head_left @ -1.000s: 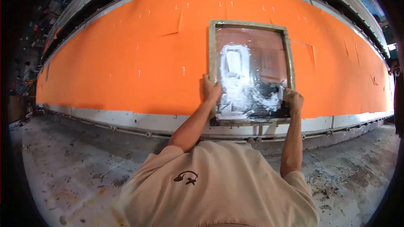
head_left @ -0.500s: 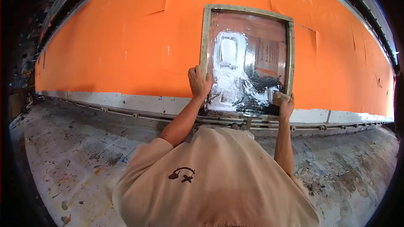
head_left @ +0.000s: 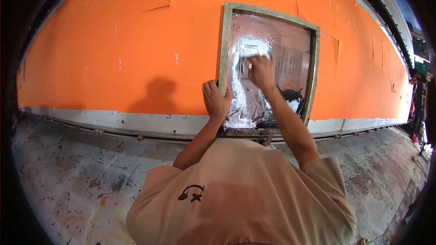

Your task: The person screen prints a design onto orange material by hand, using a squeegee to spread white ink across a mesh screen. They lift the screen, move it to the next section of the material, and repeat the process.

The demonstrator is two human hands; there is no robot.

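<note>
A wooden-framed printing screen point(head_left: 315, 70) leans over the orange sheet, its see-through mesh smeared with shiny wet white and dark patches. My left hand point(head_left: 218, 99) grips the left rail low down, fingers outside and thumb over the inner edge. Over the upper middle of the mesh is my right hand point(head_left: 262, 71), closed and blurred by motion. A small pale edge shows at its fingers, but what it holds is too smeared to name. Black ink point(head_left: 293, 94) lies at the lower right of the mesh, partly behind my right forearm.
Orange sheeting point(head_left: 136, 41) with creases and small white marks covers the long table. A white strip point(head_left: 136, 118) and a metal rail point(head_left: 109, 132) with fittings run along its near edge. Paint-stained floor point(head_left: 91, 177) lies on both sides of me.
My right hand has moved up and left from the screen's lower right corner to its upper middle. My left hand stays on the left rail. The view has turned slightly right.
</note>
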